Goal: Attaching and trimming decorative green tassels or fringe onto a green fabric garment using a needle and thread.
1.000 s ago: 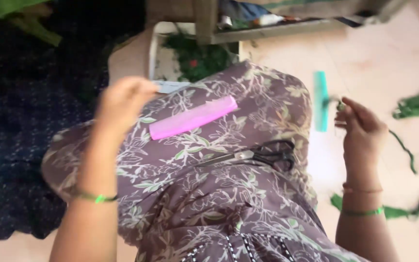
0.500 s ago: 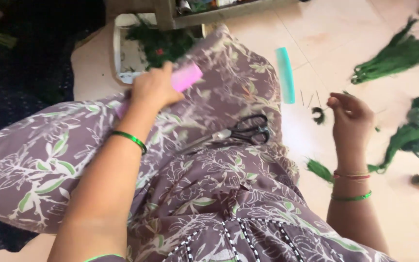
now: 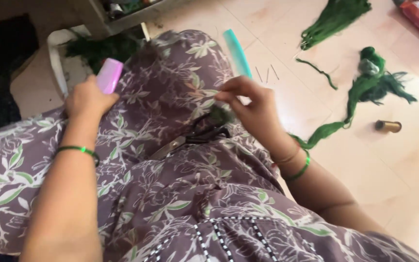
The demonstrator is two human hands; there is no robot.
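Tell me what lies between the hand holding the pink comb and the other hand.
In the head view, only the leaf-printed fabric over the knee lies between the left hand, holding the pink comb, and the right hand.

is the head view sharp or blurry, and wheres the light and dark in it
Head view: mostly sharp on the patterned dress, slight motion blur on the right hand and the small green tuft it pinches; the left hand gripping the pink comb reads clearly; the tiled floor is bright and soft-lit with faint shadows; the top-left corner is dark and underexposed.
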